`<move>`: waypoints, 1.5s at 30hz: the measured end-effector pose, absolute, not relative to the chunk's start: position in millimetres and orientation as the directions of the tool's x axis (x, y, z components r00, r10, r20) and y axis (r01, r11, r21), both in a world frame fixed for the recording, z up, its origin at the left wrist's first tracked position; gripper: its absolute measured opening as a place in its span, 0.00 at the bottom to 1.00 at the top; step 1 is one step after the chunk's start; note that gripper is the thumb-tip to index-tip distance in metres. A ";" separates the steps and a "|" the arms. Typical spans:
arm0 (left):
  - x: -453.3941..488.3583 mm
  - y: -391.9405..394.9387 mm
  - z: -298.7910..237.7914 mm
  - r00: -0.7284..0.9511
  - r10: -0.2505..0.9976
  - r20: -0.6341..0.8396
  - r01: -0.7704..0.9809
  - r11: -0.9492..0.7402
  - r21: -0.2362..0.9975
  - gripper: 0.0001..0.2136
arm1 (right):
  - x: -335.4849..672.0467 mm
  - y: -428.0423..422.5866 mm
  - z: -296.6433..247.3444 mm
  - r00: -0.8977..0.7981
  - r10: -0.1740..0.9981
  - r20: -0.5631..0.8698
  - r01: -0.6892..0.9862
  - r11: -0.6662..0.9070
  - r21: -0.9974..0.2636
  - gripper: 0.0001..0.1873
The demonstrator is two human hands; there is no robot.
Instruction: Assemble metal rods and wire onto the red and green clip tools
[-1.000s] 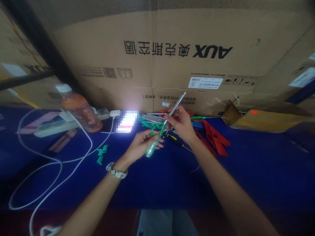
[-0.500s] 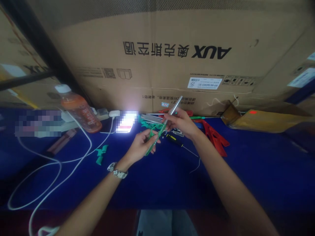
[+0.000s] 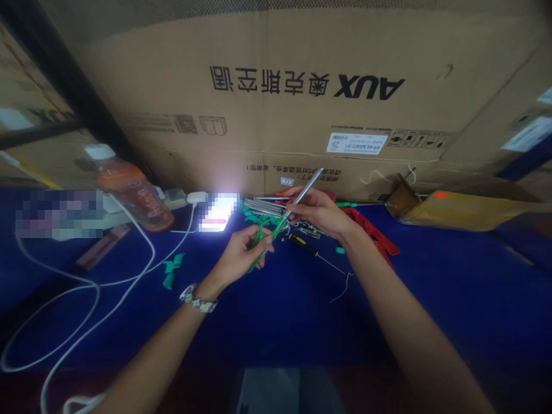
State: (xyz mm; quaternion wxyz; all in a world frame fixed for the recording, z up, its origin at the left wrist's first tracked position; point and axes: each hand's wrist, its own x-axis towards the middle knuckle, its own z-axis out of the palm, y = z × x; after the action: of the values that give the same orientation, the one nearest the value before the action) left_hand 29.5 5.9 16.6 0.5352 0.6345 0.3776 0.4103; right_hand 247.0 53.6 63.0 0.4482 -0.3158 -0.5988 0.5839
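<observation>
My left hand (image 3: pixel 249 248) is closed around a slim green plastic piece (image 3: pixel 278 231) with a loop near the fingers. In my right hand (image 3: pixel 317 210) a thin silver metal rod (image 3: pixel 309 186) is pinched, slanting up to the right. The rod's lower end meets the tip of the green piece; whether it sits inside cannot be told. Behind my hands lie several silver rods (image 3: pixel 264 206) and a heap of green plastic parts (image 3: pixel 254 217). Below my right hand is a black and yellow screwdriver (image 3: pixel 304 244). A small green piece (image 3: pixel 340 250) lies by my right wrist.
Red plastic parts (image 3: pixel 374 230) lie beyond my right forearm. A lit phone (image 3: pixel 219 213), an orange drink bottle (image 3: pixel 133 192) and a white cable (image 3: pixel 150 253) are on the left. Large cardboard boxes (image 3: pixel 267 34) wall off the back; a yellow envelope (image 3: pixel 474 210) rests at right.
The view has shifted slightly. The rod and green piece are still held end to end, at a slightly different angle. A small green piece now shows beside my right wrist.
</observation>
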 end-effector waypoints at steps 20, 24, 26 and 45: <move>22.4 2.7 18.5 0.433 0.892 0.129 0.038 -0.161 0.986 0.15 | 248.6 43.4 62.9 -0.417 0.899 0.137 -0.064 0.122 -0.990 0.23; 23.2 5.6 25.0 0.457 0.883 0.109 0.073 -0.159 0.985 0.14 | 244.7 40.8 57.1 -0.429 0.893 0.139 -0.054 0.128 -0.990 0.22; 28.0 10.0 28.0 0.440 0.888 0.133 0.064 -0.179 0.982 0.14 | 242.1 40.8 52.7 -0.448 0.885 0.124 -0.052 0.112 -0.992 0.23; 52.9 25.1 16.1 0.422 0.892 0.162 -0.010 -0.174 0.985 0.16 | 236.7 41.3 44.0 -0.353 0.896 0.270 -0.114 0.245 -0.963 0.18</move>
State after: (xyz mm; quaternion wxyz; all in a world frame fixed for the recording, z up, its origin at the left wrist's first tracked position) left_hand 52.9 25.1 16.1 0.5437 0.6443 0.3425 0.4146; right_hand 236.7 41.3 44.0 0.4765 -0.3107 -0.6289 0.5300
